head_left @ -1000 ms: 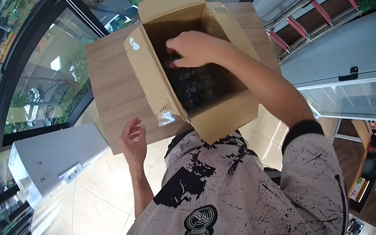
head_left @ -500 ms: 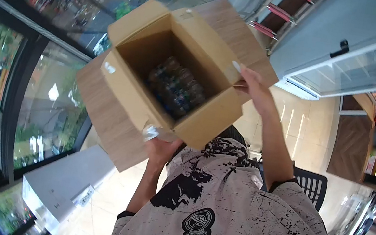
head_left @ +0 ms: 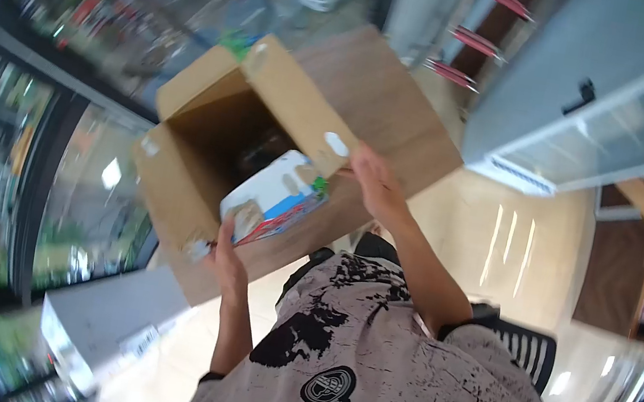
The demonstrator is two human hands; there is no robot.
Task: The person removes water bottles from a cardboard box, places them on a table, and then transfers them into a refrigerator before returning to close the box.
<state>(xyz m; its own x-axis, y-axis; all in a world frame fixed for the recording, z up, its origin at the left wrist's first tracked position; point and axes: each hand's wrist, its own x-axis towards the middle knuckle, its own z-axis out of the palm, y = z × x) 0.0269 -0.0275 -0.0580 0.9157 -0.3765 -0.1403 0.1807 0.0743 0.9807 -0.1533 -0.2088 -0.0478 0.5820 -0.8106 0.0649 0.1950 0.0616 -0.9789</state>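
An open cardboard box (head_left: 174, 168) is tilted over the wooden table, its flaps spread. Its near side shows a white, blue and red printed face (head_left: 276, 198). Clear bottles (head_left: 267, 149) lie dimly visible deep inside. My left hand (head_left: 228, 262) grips the box at its lower left corner, where a bit of clear tape (head_left: 197, 248) sticks up. At the right corner my right hand (head_left: 376, 184) holds the box beside a flap with a white patch (head_left: 337, 144).
Beneath the box stands a wooden table (head_left: 391, 93). Large windows line the left and top. A ladder (head_left: 477, 39) and a glass-door fridge (head_left: 605, 138) stand at the upper right. A grey cabinet (head_left: 112, 311) is at lower left, a black chair (head_left: 523, 345) at right.
The box has tipped and shifted left, so its printed near side now shows and the bottles are less visible. Both my hands have moved with it, to the left and down.
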